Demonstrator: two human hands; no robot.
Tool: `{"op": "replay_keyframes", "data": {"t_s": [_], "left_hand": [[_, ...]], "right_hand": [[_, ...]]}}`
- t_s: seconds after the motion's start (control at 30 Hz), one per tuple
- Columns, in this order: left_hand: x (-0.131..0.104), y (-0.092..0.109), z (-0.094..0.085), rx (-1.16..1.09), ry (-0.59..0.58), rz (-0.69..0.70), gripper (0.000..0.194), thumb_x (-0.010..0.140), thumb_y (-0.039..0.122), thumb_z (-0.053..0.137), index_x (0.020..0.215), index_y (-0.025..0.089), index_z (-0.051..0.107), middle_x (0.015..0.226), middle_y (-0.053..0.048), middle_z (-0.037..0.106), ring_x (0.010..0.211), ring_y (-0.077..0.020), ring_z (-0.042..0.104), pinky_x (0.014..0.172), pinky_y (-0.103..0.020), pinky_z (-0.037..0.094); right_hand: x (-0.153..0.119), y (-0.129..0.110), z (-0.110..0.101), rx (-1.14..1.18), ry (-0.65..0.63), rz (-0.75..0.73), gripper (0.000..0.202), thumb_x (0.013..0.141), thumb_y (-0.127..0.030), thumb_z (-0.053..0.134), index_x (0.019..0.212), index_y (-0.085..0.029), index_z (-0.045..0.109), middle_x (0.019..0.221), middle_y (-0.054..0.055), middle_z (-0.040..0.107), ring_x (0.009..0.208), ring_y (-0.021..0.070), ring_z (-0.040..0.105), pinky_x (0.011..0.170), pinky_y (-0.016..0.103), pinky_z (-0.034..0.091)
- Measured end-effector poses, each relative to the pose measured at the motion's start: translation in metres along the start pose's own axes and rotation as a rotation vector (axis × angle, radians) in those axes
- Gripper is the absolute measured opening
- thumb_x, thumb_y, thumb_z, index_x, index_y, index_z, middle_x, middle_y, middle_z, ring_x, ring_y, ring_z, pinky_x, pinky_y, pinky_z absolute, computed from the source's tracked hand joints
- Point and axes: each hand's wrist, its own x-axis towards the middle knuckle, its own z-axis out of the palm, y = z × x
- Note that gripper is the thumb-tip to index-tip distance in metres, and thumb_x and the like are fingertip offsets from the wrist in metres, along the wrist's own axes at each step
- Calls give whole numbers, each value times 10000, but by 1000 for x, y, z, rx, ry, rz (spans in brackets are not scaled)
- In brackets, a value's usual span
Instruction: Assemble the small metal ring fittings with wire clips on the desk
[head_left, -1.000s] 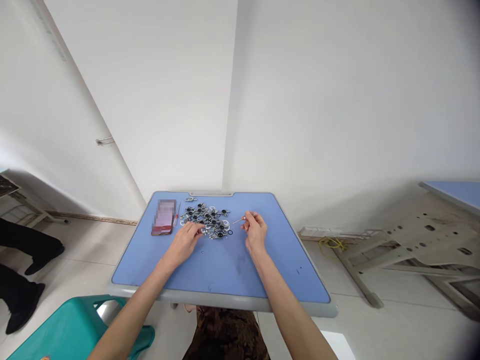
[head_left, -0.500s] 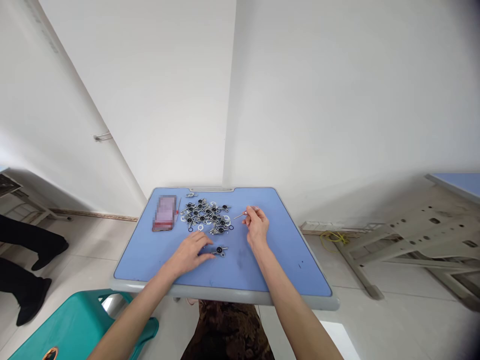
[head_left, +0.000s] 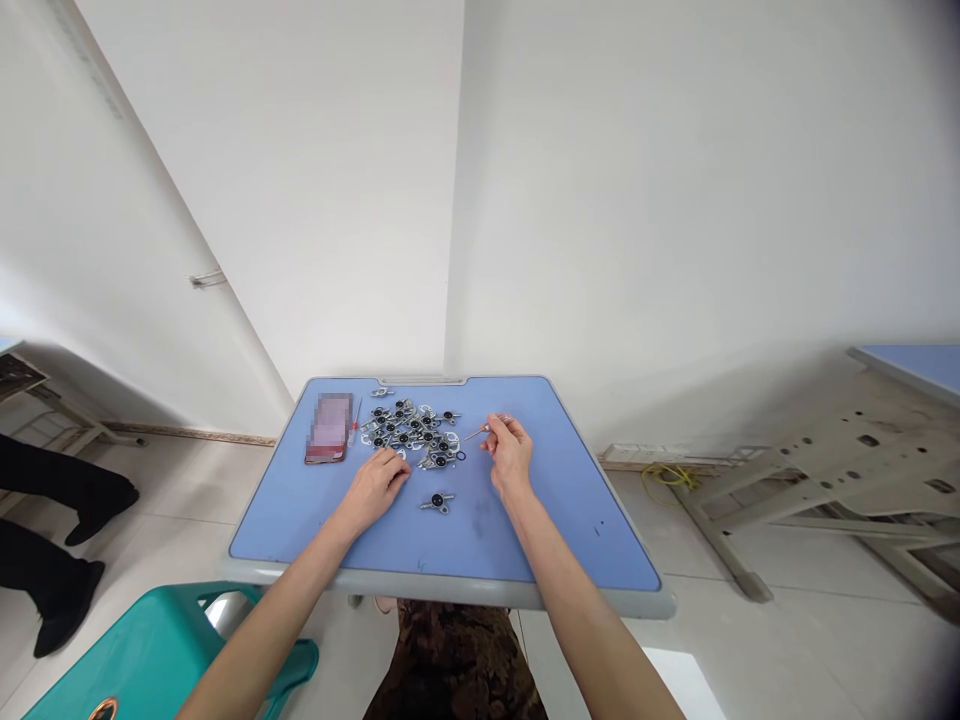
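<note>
On the blue table [head_left: 570, 545] lies a pile of small metal parts with black round centres [head_left: 403, 438], mixed with pale and dark rings. One such metal part [head_left: 437, 501] rests apart, nearer the front edge. My left hand [head_left: 377, 487] is at the pile's lower left edge, its fingers bent together over the table; whatever is under the fingertips is hidden. To the right of the pile, my right hand [head_left: 510, 450] pinches a thin screwdriver [head_left: 474, 434], its tip pointing left toward the parts.
A phone [head_left: 328, 428] lies on the table's left side, with a second red-handled screwdriver [head_left: 354, 425] beside it. A green stool [head_left: 150, 650] stands at the lower left. Another person's legs [head_left: 60, 480] are at the far left, and another table [head_left: 915, 362] is at the right.
My left hand has moved left and up, away from the separate metal part to the pile's edge, and its fingers have drawn together. The right hand has shifted slightly left with the screwdriver.
</note>
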Motion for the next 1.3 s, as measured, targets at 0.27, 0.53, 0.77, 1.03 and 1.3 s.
{"op": "replay_keyframes", "data": {"t_s": [0.27,0.53,0.77,1.03,1.3], "left_hand": [[1,0,2,-16,106,-6,132,855,148,476,885,190,597,861,-43,595,829,-181,545,750,-324,458],[41,6,-29,-165,236,-116,126,806,128,495,794,178,610,750,-12,580,721,-145,542,690,-272,423],[40,15,-10,43,-4,-59,114,791,280,598,735,181,609,781,-19,602,775,-188,555,789,-360,362],[37,10,-5,28,-79,-20,138,841,161,527,739,189,616,775,-24,613,805,-192,553,786,-361,341],[40,6,-17,-370,2,-97,150,865,234,512,757,171,594,826,-25,603,820,-166,545,828,-329,373]], "right_hand": [[2,1,-1,-9,-15,16,216,613,-308,695,608,-178,523,521,-63,525,359,30,327,405,204,383],[5,3,-2,23,-29,31,242,648,-318,614,841,-199,531,501,-96,473,375,57,388,387,197,397],[5,1,-1,-32,-62,32,289,652,-256,560,934,-227,506,448,-130,389,336,55,329,363,185,359],[8,2,0,-39,-77,30,236,632,-245,553,862,-222,503,462,-113,401,360,57,326,366,190,347],[0,-6,4,-63,-237,57,110,619,-226,588,683,-204,501,469,-99,391,353,36,275,354,177,278]]}}
